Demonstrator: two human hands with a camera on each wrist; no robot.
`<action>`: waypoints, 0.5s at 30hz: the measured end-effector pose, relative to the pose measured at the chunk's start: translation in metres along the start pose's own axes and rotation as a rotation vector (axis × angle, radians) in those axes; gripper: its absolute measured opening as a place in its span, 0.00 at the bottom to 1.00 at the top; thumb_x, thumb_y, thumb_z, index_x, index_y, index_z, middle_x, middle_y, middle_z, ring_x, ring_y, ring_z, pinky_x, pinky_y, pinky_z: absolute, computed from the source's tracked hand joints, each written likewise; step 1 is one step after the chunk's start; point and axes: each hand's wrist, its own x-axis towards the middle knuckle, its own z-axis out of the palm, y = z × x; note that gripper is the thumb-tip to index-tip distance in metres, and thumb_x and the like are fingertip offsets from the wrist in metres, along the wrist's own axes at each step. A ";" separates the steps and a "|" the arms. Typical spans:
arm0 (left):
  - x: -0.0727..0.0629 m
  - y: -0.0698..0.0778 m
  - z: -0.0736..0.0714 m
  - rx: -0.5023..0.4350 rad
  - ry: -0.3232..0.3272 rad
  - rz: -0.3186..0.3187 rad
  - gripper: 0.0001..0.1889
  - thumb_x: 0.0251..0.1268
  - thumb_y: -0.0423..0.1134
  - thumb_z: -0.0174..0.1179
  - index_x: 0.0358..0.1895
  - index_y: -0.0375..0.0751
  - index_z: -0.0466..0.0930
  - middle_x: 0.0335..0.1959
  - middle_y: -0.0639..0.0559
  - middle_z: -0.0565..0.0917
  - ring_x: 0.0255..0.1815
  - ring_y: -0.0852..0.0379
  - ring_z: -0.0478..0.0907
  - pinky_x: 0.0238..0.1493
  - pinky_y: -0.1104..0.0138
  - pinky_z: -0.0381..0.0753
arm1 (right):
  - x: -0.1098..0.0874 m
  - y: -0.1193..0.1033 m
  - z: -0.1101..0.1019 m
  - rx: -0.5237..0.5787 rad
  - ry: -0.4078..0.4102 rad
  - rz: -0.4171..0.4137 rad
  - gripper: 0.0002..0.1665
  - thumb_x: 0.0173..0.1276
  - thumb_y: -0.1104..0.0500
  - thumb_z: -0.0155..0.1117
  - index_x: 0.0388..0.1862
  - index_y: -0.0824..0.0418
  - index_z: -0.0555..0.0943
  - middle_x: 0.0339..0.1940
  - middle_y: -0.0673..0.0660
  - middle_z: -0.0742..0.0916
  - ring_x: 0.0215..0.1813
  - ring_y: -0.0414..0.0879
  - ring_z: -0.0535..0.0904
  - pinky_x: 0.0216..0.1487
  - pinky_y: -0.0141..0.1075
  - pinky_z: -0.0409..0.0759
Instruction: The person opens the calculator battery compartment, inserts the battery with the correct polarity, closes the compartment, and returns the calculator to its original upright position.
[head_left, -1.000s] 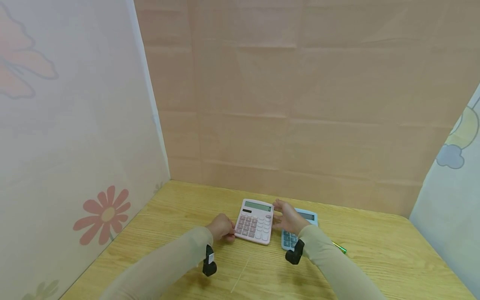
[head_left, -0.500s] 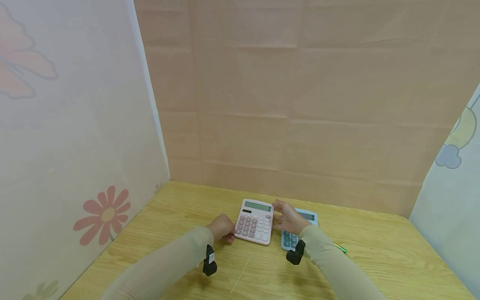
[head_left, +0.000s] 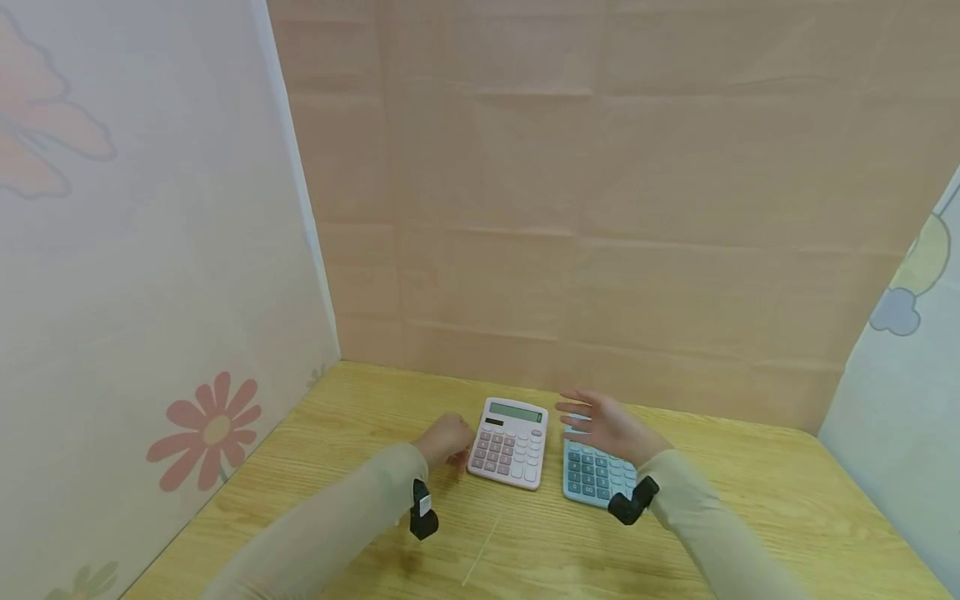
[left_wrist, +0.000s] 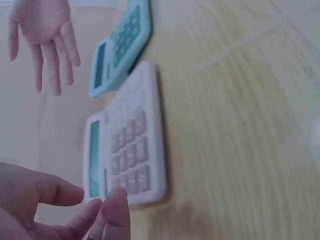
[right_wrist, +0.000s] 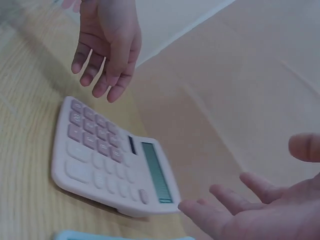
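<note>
While pale sleeves (head_left: pixel 330 521) extend over the wood-grain table (head_left: pixel 817 508), each with a black wrist camera (head_left: pixel 423 514), a light-blue calculator (head_left: pixel 596 482) lies face up, partly hidden by the right hand (head_left: pixel 613 427) above it, whose fingers are spread, nearly straight and hold nothing. Left of it, across a gap, is a pink calculator (head_left: pixel 512 446), also face up. The left hand (head_left: pixel 445 437), loosely bent and holding nothing, hovers just beside its left edge. Behind hangs a creased brown backdrop (head_left: pixel 600 208).
</note>
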 end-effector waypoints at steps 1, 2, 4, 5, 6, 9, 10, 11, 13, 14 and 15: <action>0.000 0.003 -0.001 -0.027 -0.005 0.013 0.08 0.65 0.29 0.48 0.30 0.32 0.76 0.22 0.48 0.76 0.20 0.57 0.73 0.22 0.71 0.76 | -0.005 -0.003 -0.003 -0.009 -0.003 -0.011 0.33 0.82 0.50 0.31 0.78 0.63 0.44 0.78 0.72 0.46 0.78 0.66 0.39 0.77 0.57 0.46; 0.000 0.005 -0.001 -0.056 -0.015 0.028 0.07 0.66 0.30 0.48 0.34 0.32 0.76 0.26 0.47 0.77 0.23 0.57 0.74 0.24 0.69 0.79 | -0.009 -0.005 -0.007 -0.017 -0.001 -0.019 0.30 0.82 0.50 0.32 0.77 0.60 0.50 0.77 0.71 0.52 0.78 0.65 0.46 0.77 0.56 0.49; -0.001 0.011 -0.001 -0.132 -0.047 0.065 0.09 0.69 0.32 0.49 0.42 0.29 0.76 0.33 0.43 0.79 0.29 0.54 0.77 0.31 0.66 0.83 | -0.020 -0.009 -0.015 -0.024 -0.013 -0.041 0.24 0.82 0.51 0.34 0.71 0.55 0.64 0.72 0.67 0.65 0.74 0.59 0.60 0.76 0.52 0.57; -0.001 0.013 -0.001 -0.169 -0.067 0.080 0.11 0.70 0.33 0.49 0.45 0.28 0.76 0.37 0.41 0.80 0.32 0.52 0.78 0.34 0.65 0.84 | -0.026 -0.011 -0.019 -0.027 -0.022 -0.049 0.21 0.82 0.51 0.35 0.66 0.51 0.69 0.68 0.63 0.70 0.70 0.55 0.67 0.74 0.50 0.62; 0.000 0.016 0.000 -0.199 -0.085 0.092 0.12 0.70 0.33 0.50 0.48 0.28 0.76 0.40 0.39 0.81 0.34 0.51 0.79 0.36 0.64 0.85 | -0.032 -0.012 -0.023 -0.026 -0.037 -0.056 0.19 0.82 0.51 0.36 0.60 0.49 0.73 0.64 0.58 0.74 0.67 0.50 0.72 0.72 0.46 0.66; 0.002 0.023 0.003 -0.282 -0.133 0.108 0.15 0.69 0.33 0.51 0.53 0.27 0.75 0.46 0.36 0.82 0.40 0.48 0.82 0.41 0.62 0.86 | -0.049 -0.016 -0.034 -0.006 -0.105 -0.070 0.17 0.82 0.52 0.36 0.52 0.46 0.76 0.55 0.49 0.79 0.58 0.42 0.78 0.67 0.40 0.74; 0.002 0.026 0.005 -0.300 -0.142 0.107 0.15 0.68 0.32 0.51 0.54 0.27 0.75 0.46 0.36 0.82 0.40 0.49 0.82 0.41 0.63 0.86 | -0.053 -0.016 -0.037 -0.002 -0.121 -0.073 0.17 0.82 0.52 0.36 0.52 0.46 0.76 0.54 0.48 0.79 0.57 0.41 0.79 0.65 0.38 0.75; 0.002 0.028 0.006 -0.309 -0.150 0.106 0.16 0.68 0.32 0.51 0.54 0.28 0.75 0.47 0.36 0.82 0.41 0.48 0.83 0.42 0.62 0.86 | -0.058 -0.017 -0.040 -0.006 -0.137 -0.075 0.18 0.82 0.53 0.36 0.52 0.46 0.76 0.54 0.47 0.80 0.57 0.41 0.79 0.64 0.37 0.76; 0.002 0.032 0.009 -0.323 -0.166 0.108 0.16 0.67 0.31 0.51 0.55 0.28 0.76 0.47 0.35 0.82 0.41 0.48 0.83 0.44 0.61 0.86 | -0.065 -0.018 -0.046 -0.009 -0.155 -0.080 0.18 0.82 0.53 0.34 0.52 0.46 0.76 0.53 0.46 0.80 0.57 0.40 0.79 0.62 0.36 0.77; 0.001 0.034 0.011 -0.324 -0.173 0.109 0.15 0.67 0.31 0.52 0.54 0.28 0.76 0.48 0.35 0.82 0.41 0.48 0.84 0.44 0.60 0.86 | -0.067 -0.018 -0.049 -0.010 -0.156 -0.080 0.18 0.82 0.54 0.34 0.52 0.46 0.75 0.53 0.46 0.81 0.57 0.40 0.79 0.62 0.35 0.77; 0.000 0.036 0.013 -0.329 -0.181 0.110 0.15 0.67 0.31 0.52 0.54 0.29 0.76 0.48 0.34 0.82 0.41 0.48 0.84 0.45 0.60 0.86 | -0.070 -0.018 -0.052 -0.014 -0.158 -0.081 0.19 0.82 0.54 0.33 0.52 0.46 0.75 0.52 0.46 0.81 0.57 0.39 0.79 0.61 0.34 0.77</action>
